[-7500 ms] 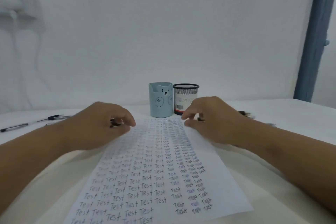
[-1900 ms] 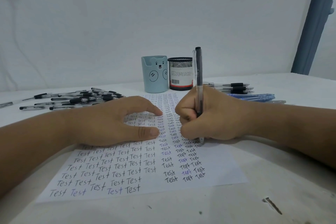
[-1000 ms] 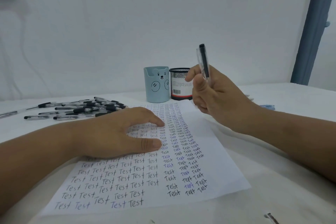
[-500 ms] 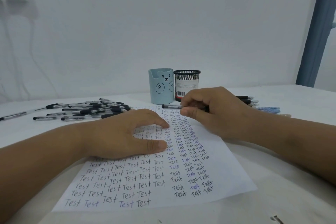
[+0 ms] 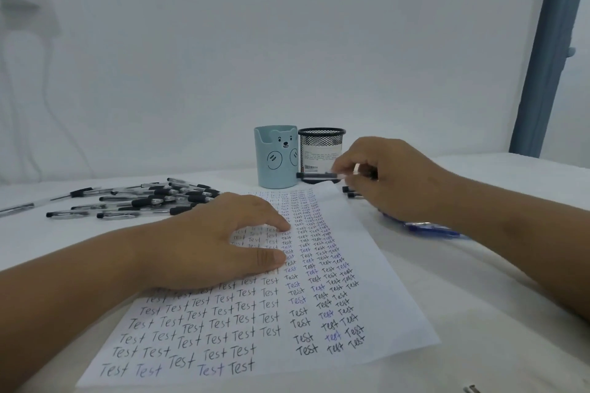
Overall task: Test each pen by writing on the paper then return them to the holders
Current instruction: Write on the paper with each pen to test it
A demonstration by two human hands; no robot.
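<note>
I see a white table (image 5: 479,313) carrying the written sheet (image 5: 367,265), a bear holder (image 5: 276,158) beside a mesh holder (image 5: 321,143), black pens (image 5: 143,201) left, blue pens (image 5: 427,228) right

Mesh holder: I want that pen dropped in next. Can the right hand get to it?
Probably yes. The right hand holds the pen just in front of the mesh holder, whose open top looks unobstructed.

Left hand (image 5: 220,242), right hand (image 5: 392,179): bare forearms, sleeveless
</note>
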